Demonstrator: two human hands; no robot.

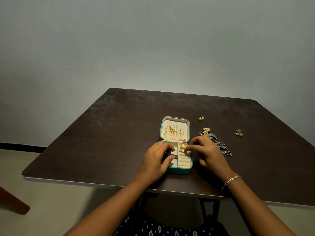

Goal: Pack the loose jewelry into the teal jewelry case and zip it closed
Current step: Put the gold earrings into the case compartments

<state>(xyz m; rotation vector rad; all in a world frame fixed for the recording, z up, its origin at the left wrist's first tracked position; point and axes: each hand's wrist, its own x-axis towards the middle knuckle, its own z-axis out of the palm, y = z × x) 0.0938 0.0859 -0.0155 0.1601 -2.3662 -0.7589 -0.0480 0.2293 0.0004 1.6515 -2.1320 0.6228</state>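
The teal jewelry case (179, 171) lies open on the dark table, its cream lid (174, 120) holding several gold chains (173, 132). Two gold earrings (182, 148) sit in the upper right compartment of the base. My left hand (157, 160) rests on the case's left side, fingers curled over its compartments. My right hand (207, 153) is at the case's right edge, its thumb and forefinger pinching at the nearer gold earring. Loose pieces lie to the right: a silver-black necklace (219, 145), a gold flower earring (206, 129), a green-gold stud (201, 118) and gold earrings (239, 132).
The dark table (119, 133) stands against a pale wall, its near edge just below my wrists. A brown wooden piece (12, 201) shows at lower left on the floor. A silver bracelet (231, 181) is on my right wrist.
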